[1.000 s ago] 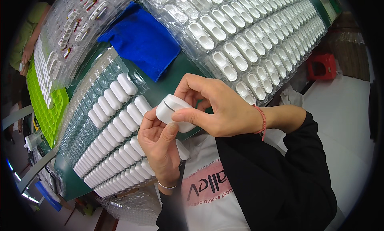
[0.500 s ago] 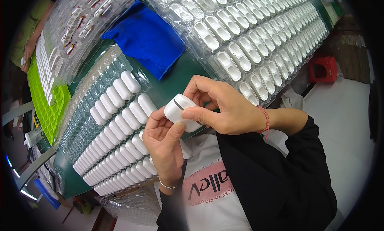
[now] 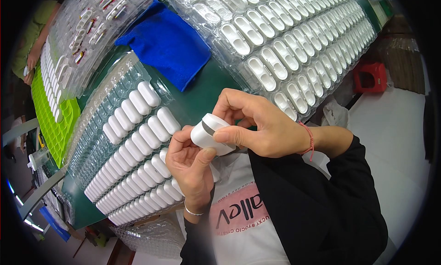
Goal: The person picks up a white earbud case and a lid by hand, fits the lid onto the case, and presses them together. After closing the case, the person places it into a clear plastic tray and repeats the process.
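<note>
Between my two hands is a white earbud charging case (image 3: 206,135), its lid slightly raised with a dark gap along the seam. My left hand (image 3: 190,161) grips the case body, thumb along its lower side. My right hand (image 3: 257,125) pinches the upper part near the seam, thumb in front and fingers behind. What lies inside the case cannot be made out. Left of my hands, a clear plastic tray (image 3: 142,77) carries rows of white rounded case pieces (image 3: 147,135).
Beyond, another clear tray holds rows of hollow white case shells (image 3: 289,55). A blue cloth (image 3: 167,42) lies on the green table (image 3: 193,97). Far left are a bright green tray (image 3: 62,132) and another person's arm (image 3: 39,42). A red stool (image 3: 370,78) stands at right.
The case's dark seam has widened into a gap as its lid tilts up. The case has turned a little in my hands, and both hands have shifted slightly.
</note>
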{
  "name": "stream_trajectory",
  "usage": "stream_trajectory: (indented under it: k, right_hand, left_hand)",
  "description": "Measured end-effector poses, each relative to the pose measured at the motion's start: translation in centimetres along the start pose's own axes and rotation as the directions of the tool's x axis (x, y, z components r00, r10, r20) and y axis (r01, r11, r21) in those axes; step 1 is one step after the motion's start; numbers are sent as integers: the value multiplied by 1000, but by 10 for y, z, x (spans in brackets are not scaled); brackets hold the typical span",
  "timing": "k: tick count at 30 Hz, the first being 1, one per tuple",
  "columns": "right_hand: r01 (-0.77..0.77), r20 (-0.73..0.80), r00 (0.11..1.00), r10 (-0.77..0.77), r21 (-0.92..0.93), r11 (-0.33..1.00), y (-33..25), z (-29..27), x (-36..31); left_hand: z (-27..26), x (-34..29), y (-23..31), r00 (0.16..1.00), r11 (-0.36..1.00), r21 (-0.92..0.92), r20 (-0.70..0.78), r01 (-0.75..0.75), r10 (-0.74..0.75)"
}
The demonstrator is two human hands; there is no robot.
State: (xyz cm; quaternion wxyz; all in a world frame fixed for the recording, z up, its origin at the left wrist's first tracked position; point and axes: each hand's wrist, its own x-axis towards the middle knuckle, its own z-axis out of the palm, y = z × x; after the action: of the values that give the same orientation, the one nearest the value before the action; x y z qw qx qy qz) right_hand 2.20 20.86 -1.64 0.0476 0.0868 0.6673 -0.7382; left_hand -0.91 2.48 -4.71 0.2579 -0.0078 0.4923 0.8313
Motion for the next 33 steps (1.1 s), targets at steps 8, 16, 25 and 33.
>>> stream_trajectory:
  k: [8,16,25,33]
  right_hand:
    - [-287,167,953,254,216,933,-11,-3,3]
    - [-360,261,921,288,288,887,-12,-5,6]
    - [-149,268,960,86,227,962,-1,-3,3]
    - [-116,289,956,51,213,970,4,0,4]
  left_hand:
    - [-7,-1,5,993,986,-121,47,112,-107]
    - [-17,-1,1,985,973,-177,113,148,-129]
    - [-7,1,4,992,962,-241,-4,125,-129]
    - [-9,-1,4,991,957,-259,3,131,-135]
